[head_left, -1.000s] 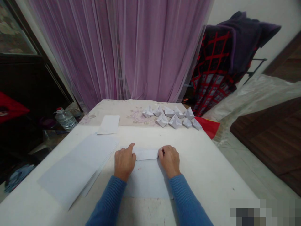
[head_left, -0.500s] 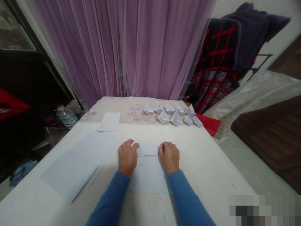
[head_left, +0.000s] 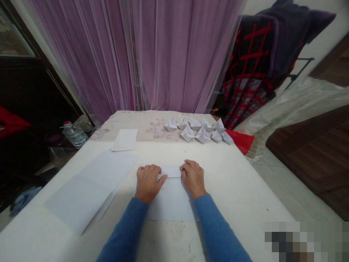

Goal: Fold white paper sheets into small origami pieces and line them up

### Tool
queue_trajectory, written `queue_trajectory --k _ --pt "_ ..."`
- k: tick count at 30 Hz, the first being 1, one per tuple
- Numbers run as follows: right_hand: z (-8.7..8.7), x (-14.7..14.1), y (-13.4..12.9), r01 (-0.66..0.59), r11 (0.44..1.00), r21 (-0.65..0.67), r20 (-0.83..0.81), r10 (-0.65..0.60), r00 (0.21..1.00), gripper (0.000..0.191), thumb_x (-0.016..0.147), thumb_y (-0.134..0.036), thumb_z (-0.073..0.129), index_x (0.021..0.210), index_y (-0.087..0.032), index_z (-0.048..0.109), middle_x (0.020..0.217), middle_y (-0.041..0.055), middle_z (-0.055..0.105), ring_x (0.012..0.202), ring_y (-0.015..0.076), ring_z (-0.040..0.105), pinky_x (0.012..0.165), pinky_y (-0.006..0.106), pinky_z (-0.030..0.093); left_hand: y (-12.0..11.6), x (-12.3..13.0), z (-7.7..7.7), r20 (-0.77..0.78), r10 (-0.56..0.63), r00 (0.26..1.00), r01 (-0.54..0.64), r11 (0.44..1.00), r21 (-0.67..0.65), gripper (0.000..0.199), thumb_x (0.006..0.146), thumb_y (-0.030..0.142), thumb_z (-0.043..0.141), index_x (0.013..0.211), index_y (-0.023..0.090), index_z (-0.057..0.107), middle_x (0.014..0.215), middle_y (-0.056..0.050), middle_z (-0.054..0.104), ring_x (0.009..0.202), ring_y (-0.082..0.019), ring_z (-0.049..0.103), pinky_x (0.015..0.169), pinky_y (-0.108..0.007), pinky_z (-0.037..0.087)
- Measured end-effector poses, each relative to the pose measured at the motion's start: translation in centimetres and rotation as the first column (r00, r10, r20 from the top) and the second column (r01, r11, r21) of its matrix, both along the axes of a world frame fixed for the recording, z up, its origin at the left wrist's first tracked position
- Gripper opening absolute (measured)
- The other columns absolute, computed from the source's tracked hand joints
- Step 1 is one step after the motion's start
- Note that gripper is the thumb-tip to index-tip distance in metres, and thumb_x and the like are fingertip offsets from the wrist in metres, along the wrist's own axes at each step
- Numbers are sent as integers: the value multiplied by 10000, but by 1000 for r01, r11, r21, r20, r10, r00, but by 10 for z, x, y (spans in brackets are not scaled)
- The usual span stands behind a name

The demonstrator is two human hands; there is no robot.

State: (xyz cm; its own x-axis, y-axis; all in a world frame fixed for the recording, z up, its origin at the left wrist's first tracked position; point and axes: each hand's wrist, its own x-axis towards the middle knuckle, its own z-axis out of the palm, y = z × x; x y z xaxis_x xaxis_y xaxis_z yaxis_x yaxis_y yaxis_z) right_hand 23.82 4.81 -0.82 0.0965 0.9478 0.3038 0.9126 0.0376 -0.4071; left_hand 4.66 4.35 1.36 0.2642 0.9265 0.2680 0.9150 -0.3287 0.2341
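Head view: hands (head_left: pixel 148 183) rest apart on a folded paper sheet (head_left: pixel 170 203), its top edge between them.

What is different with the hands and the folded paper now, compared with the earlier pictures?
The left hand curled its pointing finger down, and its thumb now lies across the folded paper flap. The right hand slid inward, so the hands are closer together. Neither let go of the paper. The paper stack, loose sheet and paper boats stayed in place.

Ahead of you: sheer purple curtain (head_left: pixel 136 54) | your left: dark cabinet (head_left: pixel 21 80) | your right: plaid blanket (head_left: pixel 251 72), white wall (head_left: pixel 321 43), brown board (head_left: pixel 308 153) | below: pale floor (head_left: pixel 289 185)
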Motion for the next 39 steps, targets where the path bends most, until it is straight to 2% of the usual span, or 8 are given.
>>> queue_trajectory --k 4,8,19,24,29,39 --pt "1 -4 -5 1 1000 13 19 -1 1000 85 819 -283 609 855 -218 650 1231 85 609 1214 257 463 954 399 303 1 -2 -4 21 -19 1000 19 1000 -4 192 881 414 575 870 224 602 932 -23 652 965 -237 553 929 -443 268" --pt "-1 -10 -7 15 1000 12 30 -16 999 271 788 -464 652 875 -211 618 1282 110 573 1254 298 420 978 438 294 3 -3 -6 38 -10 999 10 1000 1 161 882 384 574 873 227 607 934 -25 646 970 -239 555 930 -445 276" --pt "-4 -12 -8 28 1000 -4 53 -28 998 295 782 -463 673 900 -205 591 1309 120 556 1276 305 406 1002 452 283 -1 6 -2 64 -24 998 21 998 57 55 867 250 584 866 243 638 930 -19 656 985 -229 555 973 -449 260" --pt "-2 -14 -7 32 999 -24 47 -31 998 286 786 -458 656 903 -202 599 1316 126 554 1293 311 389 1008 460 274 -1 6 -4 89 -22 996 22 1000 -1 105 891 280 549 862 246 644 907 -18 674 960 -224 560 937 -432 271" --pt "0 -20 -9 28 999 -28 53 -27 998 301 795 -418 644 995 -194 618 1355 141 530 1325 326 355 1041 490 232 1 7 -7 111 13 994 -6 998 -58 114 891 299 540 866 245 637 930 -18 669 982 -220 552 919 -420 271" --pt "5 -34 -14 -10 995 -97 63 16 998 474 813 -495 621 1166 -179 604 1412 162 476 1364 344 305 1077 533 181 1 8 -7 135 22 991 -10 996 -87 101 874 283 547 848 251 640 924 -7 657 983 -220 546 895 -413 275"
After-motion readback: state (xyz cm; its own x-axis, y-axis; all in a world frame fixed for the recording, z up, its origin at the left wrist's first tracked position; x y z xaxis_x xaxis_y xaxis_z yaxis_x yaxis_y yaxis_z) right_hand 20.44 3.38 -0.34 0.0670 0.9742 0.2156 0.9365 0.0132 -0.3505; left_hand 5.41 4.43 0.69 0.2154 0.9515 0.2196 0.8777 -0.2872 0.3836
